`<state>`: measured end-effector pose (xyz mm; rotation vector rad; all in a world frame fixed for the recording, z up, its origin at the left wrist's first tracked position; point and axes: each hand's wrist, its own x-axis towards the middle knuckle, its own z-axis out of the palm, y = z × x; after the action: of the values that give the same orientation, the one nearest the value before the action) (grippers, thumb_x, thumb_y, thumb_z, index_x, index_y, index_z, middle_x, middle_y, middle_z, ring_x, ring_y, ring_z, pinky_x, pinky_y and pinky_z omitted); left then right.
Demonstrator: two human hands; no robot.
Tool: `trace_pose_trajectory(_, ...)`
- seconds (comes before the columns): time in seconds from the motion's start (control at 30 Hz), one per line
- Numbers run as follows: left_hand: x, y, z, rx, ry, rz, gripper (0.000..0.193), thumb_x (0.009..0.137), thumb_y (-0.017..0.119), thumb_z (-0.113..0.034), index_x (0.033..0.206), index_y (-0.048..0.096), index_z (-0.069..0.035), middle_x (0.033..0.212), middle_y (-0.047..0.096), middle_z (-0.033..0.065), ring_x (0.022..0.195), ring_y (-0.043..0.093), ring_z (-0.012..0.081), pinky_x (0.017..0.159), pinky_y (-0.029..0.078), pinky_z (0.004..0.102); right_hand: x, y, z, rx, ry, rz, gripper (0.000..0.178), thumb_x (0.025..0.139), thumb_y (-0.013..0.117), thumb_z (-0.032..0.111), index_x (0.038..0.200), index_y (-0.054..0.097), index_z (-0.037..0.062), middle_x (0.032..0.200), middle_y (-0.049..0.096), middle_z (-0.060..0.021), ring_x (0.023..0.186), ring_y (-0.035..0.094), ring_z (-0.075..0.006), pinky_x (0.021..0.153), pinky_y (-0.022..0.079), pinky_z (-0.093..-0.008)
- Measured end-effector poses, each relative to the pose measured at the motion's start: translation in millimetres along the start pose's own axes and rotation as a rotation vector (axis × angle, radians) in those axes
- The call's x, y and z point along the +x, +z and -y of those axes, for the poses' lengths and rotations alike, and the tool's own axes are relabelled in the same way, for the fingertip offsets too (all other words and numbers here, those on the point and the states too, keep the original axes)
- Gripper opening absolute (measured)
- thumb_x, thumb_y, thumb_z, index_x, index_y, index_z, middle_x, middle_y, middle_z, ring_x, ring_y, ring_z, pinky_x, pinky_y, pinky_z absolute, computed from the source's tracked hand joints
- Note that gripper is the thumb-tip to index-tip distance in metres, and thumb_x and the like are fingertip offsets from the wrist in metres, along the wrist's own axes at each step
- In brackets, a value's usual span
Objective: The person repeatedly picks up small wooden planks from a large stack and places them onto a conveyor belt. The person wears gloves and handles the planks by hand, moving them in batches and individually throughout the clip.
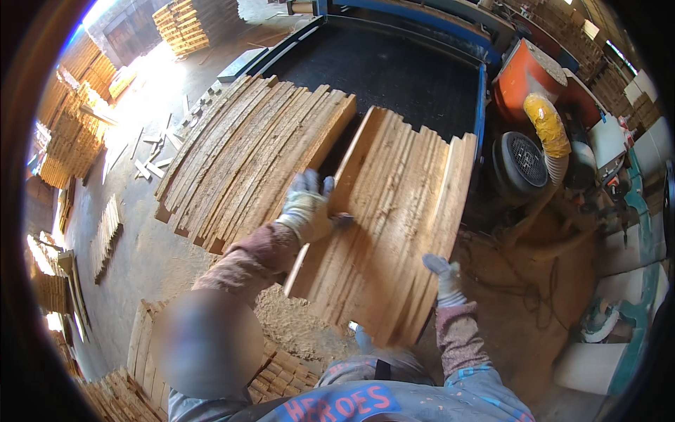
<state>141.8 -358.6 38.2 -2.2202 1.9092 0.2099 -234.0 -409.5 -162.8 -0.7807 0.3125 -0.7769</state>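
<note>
A row of rough wooden planks (394, 211) stands on edge, pressed together side by side, between my two gloved hands. My left hand (307, 207) grips its left side, with the thumb over the outer plank and the other fingers pointing away from me. At the near right side, my right hand (444, 278) clasps the outermost plank. The near end of this row is close to my body, and its far end reaches the black conveyor belt (401, 67). Left of it lies a second, wider row of planks (256, 155), with a narrow dark gap between the two.
The belt sits in a blue frame (481, 105). At right are an orange machine (524, 81), a yellow hose (547, 126) and a round black grille (524, 157). Stacked lumber (74, 133) and wood scraps (151, 165) lie left. A blurred patch hides part of my left arm.
</note>
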Motion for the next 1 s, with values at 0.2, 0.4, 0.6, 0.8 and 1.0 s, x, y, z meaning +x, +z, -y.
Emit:
trace_pose_trajectory(0.2, -29, -8, 55, -0.314, -0.008, -0.348, 0.082, 0.094, 0.072, -0.046, 0.159, 0.036, -0.014, 0.157, 0.035, 0.0289, 0.145, 0.035, 0.0469, 0.118, 0.036, 0.0524, 96, 142, 21, -0.781, 0.069, -0.516, 0.042, 0.094, 0.072, 0.034, 0.118, 0.073, -0.0008, 0.122, 0.072, -0.0192, 0.118, 0.065, -0.0287, 0.101, 0.05, -0.0351)
trace_pose_trajectory(0.4, -198, 48, 60, -0.874, -0.249, -0.573, 0.056, 0.095, 0.074, -0.029, 0.143, 0.058, -0.006, 0.144, 0.059, 0.0175, 0.139, 0.047, 0.0343, 0.115, 0.039, 0.0446, 106, 77, 2, -1.47, -0.235, -0.52, 0.073, 0.082, 0.074, 0.069, 0.099, 0.071, -0.0028, 0.097, 0.069, -0.0262, 0.097, 0.064, -0.0437, 0.086, 0.051, -0.0525)
trace_pose_trajectory(0.6, -469, 204, -24, -1.026, -1.191, -0.627, 0.054, 0.095, 0.072, -0.036, 0.141, 0.06, -0.011, 0.141, 0.06, 0.0201, 0.132, 0.054, 0.0375, 0.114, 0.043, 0.0443, 149, 116, 57, -1.555, -0.562, -0.34, 0.039, 0.098, 0.072, 0.03, 0.106, 0.061, -0.0061, 0.087, 0.059, -0.01, 0.074, 0.053, -0.0198, 0.07, 0.052, -0.0388)
trace_pose_trajectory(0.8, -765, 381, -289, -0.338, -2.654, -0.596, 0.073, 0.088, 0.074, -0.037, 0.148, 0.049, -0.004, 0.146, 0.051, 0.0297, 0.134, 0.05, 0.045, 0.113, 0.041, 0.0491, 65, 390, -115, -0.93, -0.268, 0.813, 0.042, 0.101, 0.064, 0.018, 0.138, 0.053, 0.0011, 0.115, 0.059, -0.0089, 0.091, 0.057, -0.0156, 0.083, 0.05, -0.0271)
trace_pose_trajectory(1.0, -816, 432, -445, -0.767, -3.233, -0.906, 0.096, 0.088, 0.074, -0.05, 0.161, 0.027, -0.008, 0.153, 0.045, 0.0275, 0.141, 0.045, 0.0367, 0.117, 0.036, 0.0437, -237, 532, -380, -0.875, 0.317, 1.863, 0.075, 0.095, 0.073, 0.038, 0.153, 0.043, 0.0015, 0.151, 0.051, -0.0232, 0.14, 0.05, -0.0349, 0.114, 0.041, -0.042)
